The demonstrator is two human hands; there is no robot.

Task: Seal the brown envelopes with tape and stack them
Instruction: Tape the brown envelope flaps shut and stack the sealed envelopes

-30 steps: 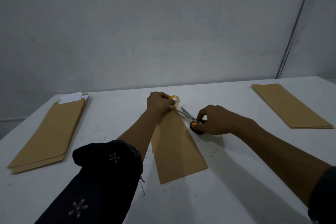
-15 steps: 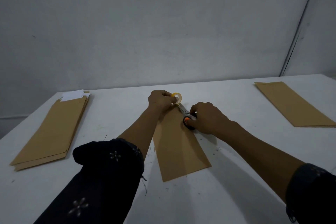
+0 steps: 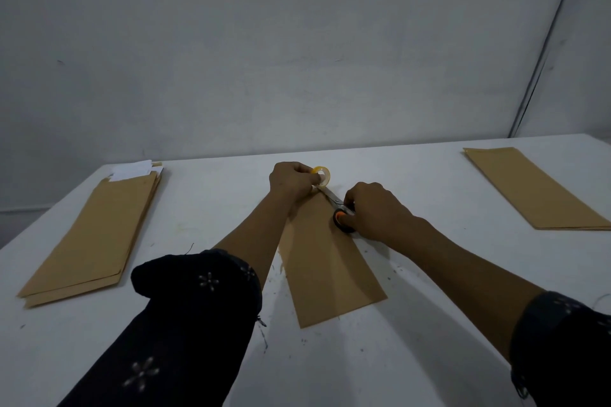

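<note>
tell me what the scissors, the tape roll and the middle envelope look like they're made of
Scissors: bright metal blades that catch the light; dark handles with an orange insert, probably plastic.
Tape roll: yellowish and see-through at the edge, so likely clear plastic tape; the core is too small to judge.
Middle envelope: matte brown paper, kraft-like, lying flat with crisp edges.

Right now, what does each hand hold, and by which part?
The left hand pinches the tape roll at its near rim. The right hand grips the scissors by the handles.
</note>
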